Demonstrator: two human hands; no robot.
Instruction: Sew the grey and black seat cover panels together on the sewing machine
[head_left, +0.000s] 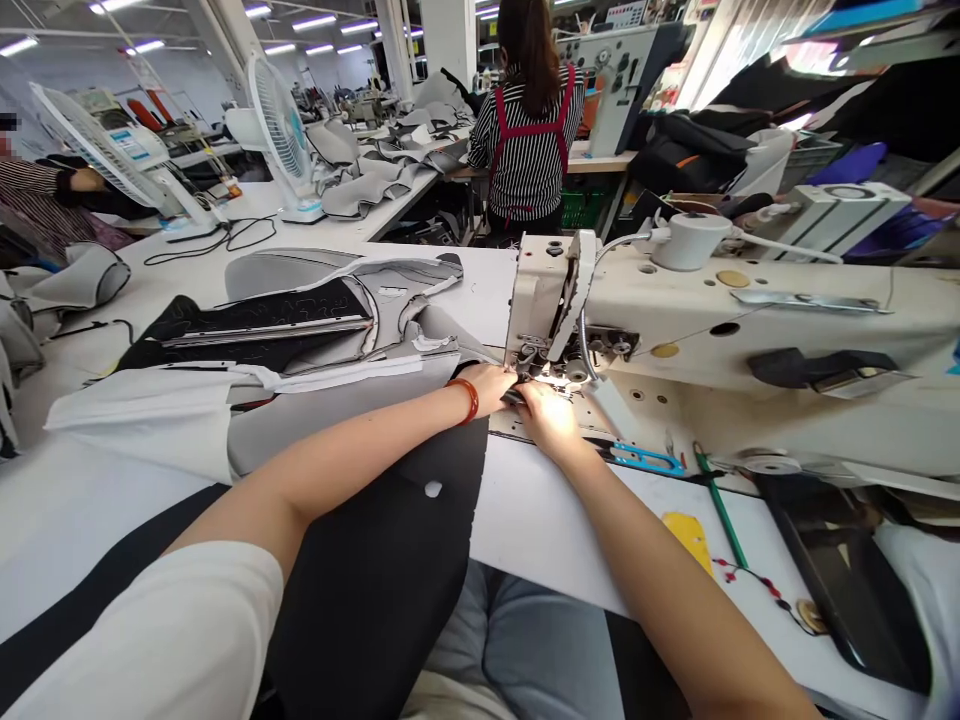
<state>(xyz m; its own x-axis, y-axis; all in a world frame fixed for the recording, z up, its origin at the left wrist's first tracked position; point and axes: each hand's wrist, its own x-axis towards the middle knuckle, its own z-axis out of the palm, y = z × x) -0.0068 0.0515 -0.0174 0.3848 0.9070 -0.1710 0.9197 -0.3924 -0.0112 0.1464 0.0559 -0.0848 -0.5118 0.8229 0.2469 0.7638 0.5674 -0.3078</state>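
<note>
Fabric [360,410] lies on the surface [536,520], its right edge under the machine [551,290]. Left hand [491,385] and right hand [547,418] touch it there, but their grip is hidden. Bare surface lies near, right of the fabric.

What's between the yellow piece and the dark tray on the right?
A thin green stick lies slantwise between the yellow piece and the dark tray, in the head view.
</note>
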